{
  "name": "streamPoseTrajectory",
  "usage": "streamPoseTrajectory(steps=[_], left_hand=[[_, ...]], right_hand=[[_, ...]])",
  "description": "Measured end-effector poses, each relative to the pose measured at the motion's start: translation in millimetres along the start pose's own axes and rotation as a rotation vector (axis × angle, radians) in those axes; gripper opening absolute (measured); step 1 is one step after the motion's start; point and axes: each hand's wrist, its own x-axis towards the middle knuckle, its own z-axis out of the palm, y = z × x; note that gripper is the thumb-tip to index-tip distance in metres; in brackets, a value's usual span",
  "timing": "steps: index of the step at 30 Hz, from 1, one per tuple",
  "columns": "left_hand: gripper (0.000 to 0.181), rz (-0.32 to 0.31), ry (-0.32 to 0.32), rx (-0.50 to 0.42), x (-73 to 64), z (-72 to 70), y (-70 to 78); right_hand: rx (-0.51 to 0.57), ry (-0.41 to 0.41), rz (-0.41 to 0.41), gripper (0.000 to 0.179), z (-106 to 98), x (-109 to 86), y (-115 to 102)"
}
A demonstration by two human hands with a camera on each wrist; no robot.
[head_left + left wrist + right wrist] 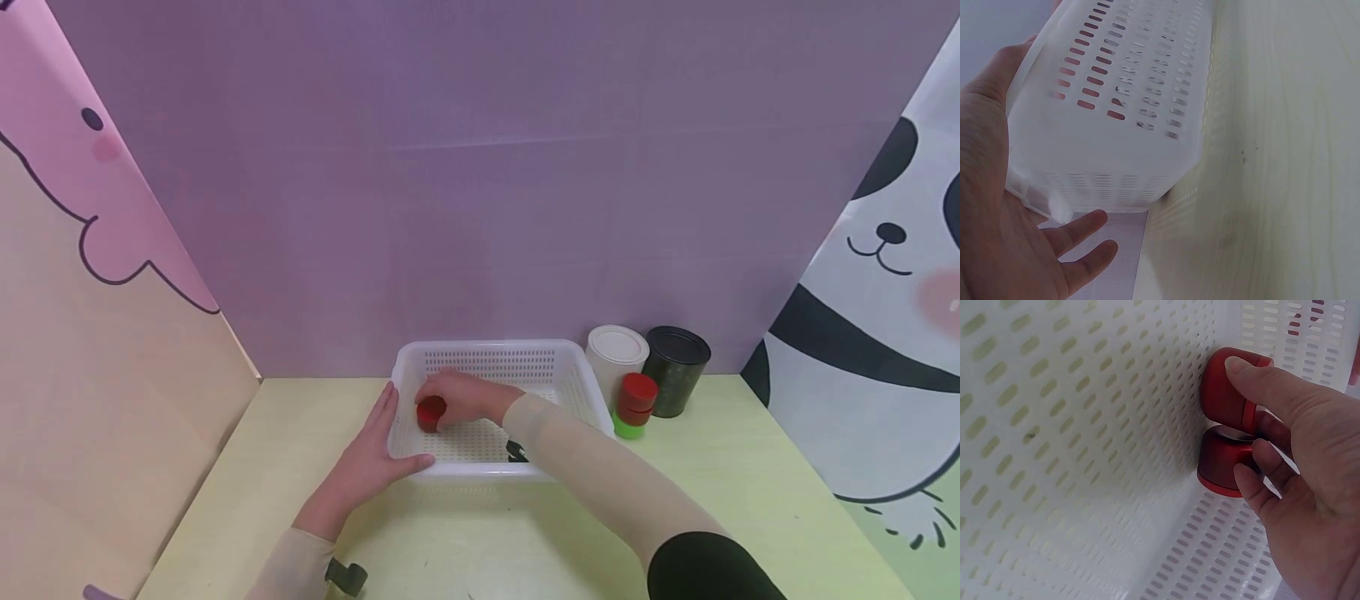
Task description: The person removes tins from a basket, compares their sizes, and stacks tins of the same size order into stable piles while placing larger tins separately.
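Note:
A white perforated plastic basket [498, 471] stands on the table. My left hand [370, 454] rests against its near left corner, thumb over the front rim and fingers straight along the left side. Inside the basket, my right hand [465, 398] reaches to the left end. In the right wrist view, two red metallic round containers [1225, 387] sit one against the other; my thumb and a partly hidden finger pinch the upper one, while other fingertips touch the lower red container [1219, 462]. The head view shows only one red top [431, 412].
Beside the basket's right end stand a white lidded canister [617, 350] and a black lidded canister [677, 367]. In front of them is a red stack [637, 398] over a green piece [628, 429]. A small black item [516, 451] lies in the basket, partly hidden by my right forearm.

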Motion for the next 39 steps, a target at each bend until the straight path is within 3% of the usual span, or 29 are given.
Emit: streamPoseTrajectory(steps=[18,30,39], left_hand=[[0.130,0.000,0.002,0.008,0.2,0.7,-0.8],[0.130,0.000,0.008,0.016,-0.6,1.6,-1.4],[0.127,0.005,0.015,0.010,-0.5,1.5,-0.4]], right_hand=[[0.144,0.016,-0.003,0.039,4.9,4.3,11.1],[0.189,0.043,0.019,0.042,-11.4,-2.3,5.1],[0.185,0.027,0.062,0.053,-25.7,-15.9,1.7]])
